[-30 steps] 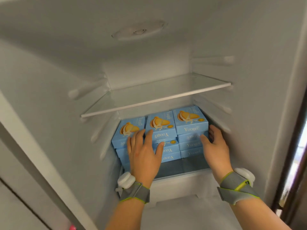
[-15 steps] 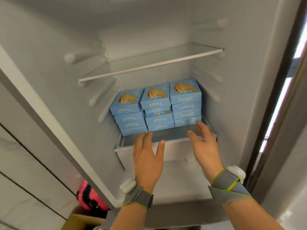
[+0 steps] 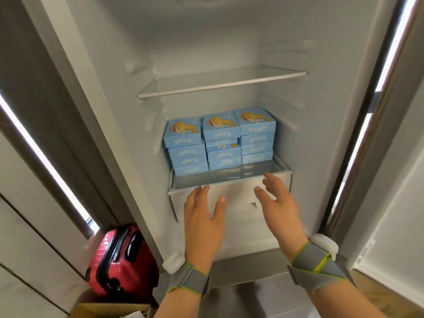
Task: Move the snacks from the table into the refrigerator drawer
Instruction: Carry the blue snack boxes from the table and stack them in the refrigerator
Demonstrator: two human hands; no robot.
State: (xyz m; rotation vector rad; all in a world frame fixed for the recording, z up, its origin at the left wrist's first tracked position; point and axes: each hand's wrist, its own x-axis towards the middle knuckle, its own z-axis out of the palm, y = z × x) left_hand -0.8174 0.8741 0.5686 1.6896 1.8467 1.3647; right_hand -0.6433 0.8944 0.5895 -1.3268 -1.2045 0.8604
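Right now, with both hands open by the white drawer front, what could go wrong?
1. The middle stack of blue boxes is uneven, one box set back; jolting the white drawer front could tip it forward.
2. The left hand and right hand are open, holding nothing, so a sliding box may fall uncaught.
3. The red suitcase stands on the floor left of the fridge; a step back could catch it.

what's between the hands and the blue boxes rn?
Head view: only a bare reflective strip, just past the white drawer rim at the fingertips, separates the left hand and right hand from the boxes.
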